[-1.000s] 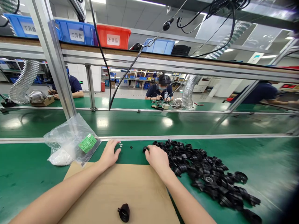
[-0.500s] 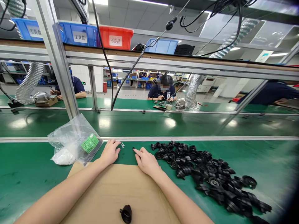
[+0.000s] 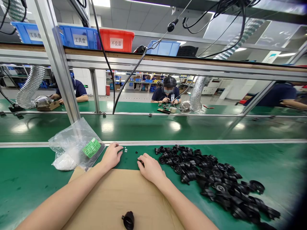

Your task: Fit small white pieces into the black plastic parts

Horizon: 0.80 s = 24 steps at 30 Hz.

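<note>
My left hand [image 3: 112,155] rests on the green table beside several tiny white pieces [image 3: 126,149]; its fingers are slightly apart and nothing shows in them. My right hand [image 3: 149,166] has its fingers curled, with a small dark thing just visible between thumb and fingertips, too small to name. A tiny black piece [image 3: 136,152] lies on the table just beyond the right fingertips. Near me, one black cup-shaped part [image 3: 129,220] sits on the brown cardboard [image 3: 115,195]. A large pile of similar black parts [image 3: 216,175] spreads to the right of my right hand.
A clear plastic bag [image 3: 69,147] with a green label and white contents lies left of my left hand. A metal post [image 3: 59,60] rises behind it. Beyond the pale rail [image 3: 192,142], a person [image 3: 168,91] works across the line. Bins stand overhead.
My right fingertips have drawn back toward me from the tiny black piece, and the fingers have curled in. My left hand has hardly moved.
</note>
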### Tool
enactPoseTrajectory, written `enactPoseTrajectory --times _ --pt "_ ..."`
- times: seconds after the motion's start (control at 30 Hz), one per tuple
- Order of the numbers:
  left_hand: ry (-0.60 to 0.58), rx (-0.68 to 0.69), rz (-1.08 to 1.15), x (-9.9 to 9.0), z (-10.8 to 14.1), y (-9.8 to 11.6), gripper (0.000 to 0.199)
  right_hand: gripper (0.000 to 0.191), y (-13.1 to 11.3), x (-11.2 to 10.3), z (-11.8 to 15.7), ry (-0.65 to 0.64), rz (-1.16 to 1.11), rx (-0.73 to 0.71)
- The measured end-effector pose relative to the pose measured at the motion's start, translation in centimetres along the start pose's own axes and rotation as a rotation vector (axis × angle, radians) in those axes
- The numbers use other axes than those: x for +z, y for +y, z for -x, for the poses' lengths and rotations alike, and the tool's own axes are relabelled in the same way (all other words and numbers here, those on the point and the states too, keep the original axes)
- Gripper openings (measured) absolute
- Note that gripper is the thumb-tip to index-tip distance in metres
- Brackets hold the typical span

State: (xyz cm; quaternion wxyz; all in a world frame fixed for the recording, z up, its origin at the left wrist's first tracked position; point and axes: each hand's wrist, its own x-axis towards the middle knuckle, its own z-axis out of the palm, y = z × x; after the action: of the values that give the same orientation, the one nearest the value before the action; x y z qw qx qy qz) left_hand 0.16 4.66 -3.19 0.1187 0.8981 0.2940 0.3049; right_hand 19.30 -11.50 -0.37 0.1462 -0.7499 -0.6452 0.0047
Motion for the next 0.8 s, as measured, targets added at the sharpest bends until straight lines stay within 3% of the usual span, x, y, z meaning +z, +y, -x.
enactPoseTrajectory --times 0.4,0.8 --pt "-0.031 -0.067 0.117 -0.1 -0.5 -0.4 0.013 0.011 0.5 0.2 -0.5 -0.019 -0.263 0.103" --pt "-0.057 -0.013 0.178 -0.4 -0.5 0.2 0.012 0.013 1.1 1.1 -0.4 0.031 -0.281 0.047"
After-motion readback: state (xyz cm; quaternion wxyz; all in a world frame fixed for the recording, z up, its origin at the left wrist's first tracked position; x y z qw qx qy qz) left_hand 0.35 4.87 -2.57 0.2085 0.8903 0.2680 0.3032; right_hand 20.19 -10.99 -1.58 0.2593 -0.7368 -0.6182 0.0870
